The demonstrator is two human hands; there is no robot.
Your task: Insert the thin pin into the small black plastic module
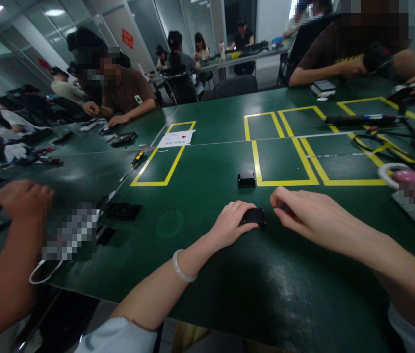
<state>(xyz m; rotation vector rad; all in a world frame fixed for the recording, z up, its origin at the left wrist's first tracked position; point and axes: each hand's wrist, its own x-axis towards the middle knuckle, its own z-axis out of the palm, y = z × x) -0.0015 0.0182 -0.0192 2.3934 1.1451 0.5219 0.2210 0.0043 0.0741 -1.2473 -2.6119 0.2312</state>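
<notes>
On the green table, my left hand [234, 220] grips a small black rectangular box [255, 216] by its left side, thumb in front and fingers behind. My right hand [296, 208] hovers just right of that box, apart from it. Its fingers are curled together, and whatever they may hold is hidden. Behind my left hand stands a second black box-shaped part [246, 179], beside the corner of a yellow tape outline. A pale bracelet [184, 266] circles my left wrist.
To the left, a co-worker's hands [23, 198] rest near a blurred-out device with a white cable and black parts [123, 211]. A yellow-black screwdriver [137, 158] and a paper sign [176, 138] lie farther back. Black cables [387, 142] and a pink object [411, 176] sit at right.
</notes>
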